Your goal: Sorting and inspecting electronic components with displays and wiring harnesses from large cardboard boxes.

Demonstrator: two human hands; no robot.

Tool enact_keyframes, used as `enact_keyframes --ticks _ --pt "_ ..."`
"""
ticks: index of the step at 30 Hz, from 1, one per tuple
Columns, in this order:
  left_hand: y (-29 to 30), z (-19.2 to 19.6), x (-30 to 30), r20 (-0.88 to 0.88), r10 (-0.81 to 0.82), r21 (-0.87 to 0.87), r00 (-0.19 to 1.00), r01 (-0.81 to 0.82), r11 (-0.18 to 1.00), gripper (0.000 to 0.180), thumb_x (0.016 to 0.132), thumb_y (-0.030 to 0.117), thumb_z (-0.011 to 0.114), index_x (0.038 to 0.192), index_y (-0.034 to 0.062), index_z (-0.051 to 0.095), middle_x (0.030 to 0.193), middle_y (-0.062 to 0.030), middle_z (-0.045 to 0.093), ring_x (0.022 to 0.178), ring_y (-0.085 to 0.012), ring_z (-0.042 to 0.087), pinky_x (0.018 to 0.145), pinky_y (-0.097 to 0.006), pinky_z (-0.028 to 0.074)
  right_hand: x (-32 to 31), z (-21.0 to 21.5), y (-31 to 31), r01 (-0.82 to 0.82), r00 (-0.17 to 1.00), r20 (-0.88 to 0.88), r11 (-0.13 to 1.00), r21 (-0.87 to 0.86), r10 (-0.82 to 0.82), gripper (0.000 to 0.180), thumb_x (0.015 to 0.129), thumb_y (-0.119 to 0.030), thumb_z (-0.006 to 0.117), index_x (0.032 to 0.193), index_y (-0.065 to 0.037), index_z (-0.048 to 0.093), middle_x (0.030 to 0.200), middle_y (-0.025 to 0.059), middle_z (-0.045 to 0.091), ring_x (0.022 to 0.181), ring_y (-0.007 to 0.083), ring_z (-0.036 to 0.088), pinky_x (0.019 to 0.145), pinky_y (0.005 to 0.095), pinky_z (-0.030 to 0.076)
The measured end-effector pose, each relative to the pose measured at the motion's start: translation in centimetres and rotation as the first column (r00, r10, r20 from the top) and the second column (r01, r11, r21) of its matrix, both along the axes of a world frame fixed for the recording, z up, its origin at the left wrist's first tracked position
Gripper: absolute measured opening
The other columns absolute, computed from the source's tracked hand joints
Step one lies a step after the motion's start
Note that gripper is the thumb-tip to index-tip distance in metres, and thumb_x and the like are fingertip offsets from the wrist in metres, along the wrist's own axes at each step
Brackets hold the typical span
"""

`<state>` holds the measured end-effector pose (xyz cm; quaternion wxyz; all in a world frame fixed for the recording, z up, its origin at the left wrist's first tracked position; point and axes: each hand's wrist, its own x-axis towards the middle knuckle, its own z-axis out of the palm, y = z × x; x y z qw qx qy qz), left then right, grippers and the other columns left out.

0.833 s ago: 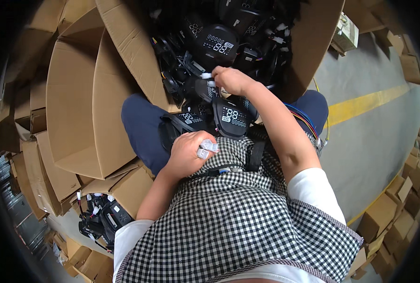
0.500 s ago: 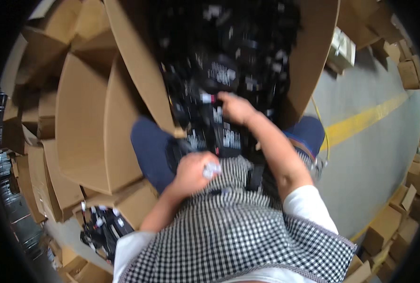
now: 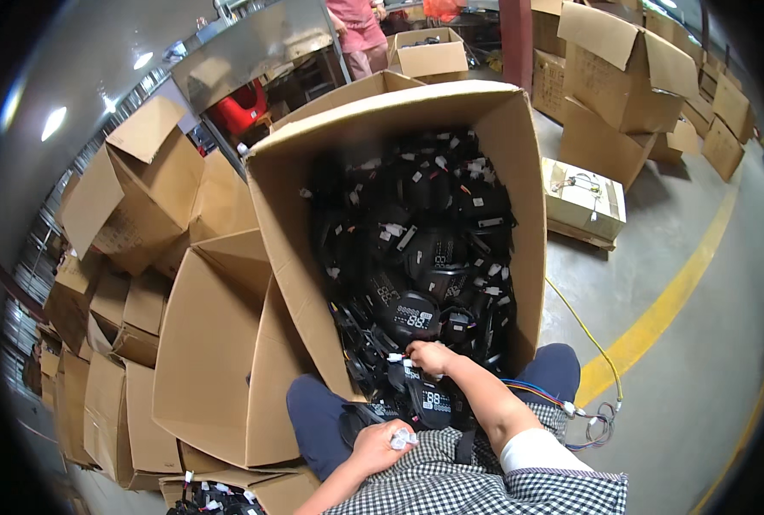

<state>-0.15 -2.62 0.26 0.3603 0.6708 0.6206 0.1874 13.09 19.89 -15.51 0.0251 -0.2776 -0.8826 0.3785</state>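
Between my knees stands a large open cardboard box (image 3: pixel 532 215) heaped with black digital instrument displays. Their lead ends carry small white plugs. At the near end of the heap, my right hand (image 3: pixel 433 357) reaches in with its fingers pinched together beside a white plug (image 3: pixel 395 357); what they hold is hidden. Just nearer lies a black display panel (image 3: pixel 434 402) with pale digit segments. My left hand (image 3: pixel 377 449), by my left knee, is closed around a whitish translucent piece (image 3: pixel 402 439), perhaps a bunch of plugs. Another dark display (image 3: pixel 360 416) is beside it.
An open cardboard box (image 3: pixel 215 352) stands to the left, with more boxes piled behind. Coloured wires (image 3: pixel 532 388) and a yellow cable (image 3: pixel 590 339) trail by my right knee. A pale box-shaped unit (image 3: pixel 583 202) sits right; a person (image 3: pixel 360 30) is at the back.
The view has tilted up, bringing in the whole box and the room behind. My right hand remains at the near displays; my left hand still holds the whitish piece.
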Motion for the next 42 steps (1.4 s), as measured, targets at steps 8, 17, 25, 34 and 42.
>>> enact_keyframes --ticks 8,17,25,34,42 --pt "-0.5 -0.4 0.6 0.021 0.034 0.031 0.999 -0.035 0.999 0.026 0.078 0.029 0.078 0.092 0.0103 0.065 0.080 -0.0054 0.069 0.074 -0.0182 0.069 0.067 -0.029 0.053 0.7 -2.3 -0.6 0.151 0.985 0.089 0.987 -0.052 -0.146 0.020 0.085 -0.014 0.058 0.098 -0.002 0.068 0.125 0.0160 0.054 0.112 0.0336 0.057 0.094 0.0395 0.046" --pt "0.1 -1.2 0.9 0.309 0.343 -0.016 0.887 -0.355 0.935 0.016 0.080 0.010 0.076 0.091 0.0047 0.066 0.074 0.0015 0.066 0.067 -0.0051 0.059 0.064 -0.023 0.049 4.7 11.0 -7.1 0.430 0.731 -0.570 0.902 -0.042 -0.376 0.012 0.081 -0.006 0.066 0.092 0.000 0.065 0.104 0.0163 0.059 0.091 0.0321 0.062 0.076 0.0367 0.051" --pt "1.3 -3.0 0.7 0.717 0.215 -0.020 0.663 -0.289 0.957 0.019 0.088 -0.004 0.063 0.098 0.0051 0.050 0.119 -0.0141 0.059 0.110 -0.0170 0.055 0.093 -0.032 0.045 6.3 13.9 -15.6 0.254 0.840 -0.487 0.967 -0.036 -0.239 0.010 0.088 -0.008 0.061 0.094 -0.001 0.064 0.108 0.0146 0.060 0.094 0.0325 0.062 0.078 0.0382 0.053" --pt "-0.8 -3.4 1.3 0.691 0.289 -0.023 0.663 -0.380 0.925 0.024 0.080 -0.002 0.071 0.085 0.0105 0.051 0.083 0.0021 0.054 0.080 -0.0082 0.052 0.074 -0.025 0.045 7.7 12.3 -17.9 0.136 0.797 -0.410 0.793 -0.594 -0.444 0.031 0.095 -0.018 0.053 0.120 -0.001 0.060 0.130 0.0152 0.056 0.120 0.0269 0.055 0.102 0.0364 0.043" --pt "1.8 -2.1 0.5 0.681 0.318 -0.174 0.659 -0.276 0.945 0.024 0.095 0.020 0.060 0.106 0.0002 0.055 0.086 -0.0058 0.063 0.078 -0.0118 0.059 0.073 -0.025 0.046 8.7 16.6 -15.2 0.553 0.695 -0.141 0.650 -0.521 -0.705 0.022 0.096 -0.022 0.054 0.085 -0.005 0.064 0.057 0.0057 0.058 0.052 0.0170 0.059 0.049 0.0321 0.045"
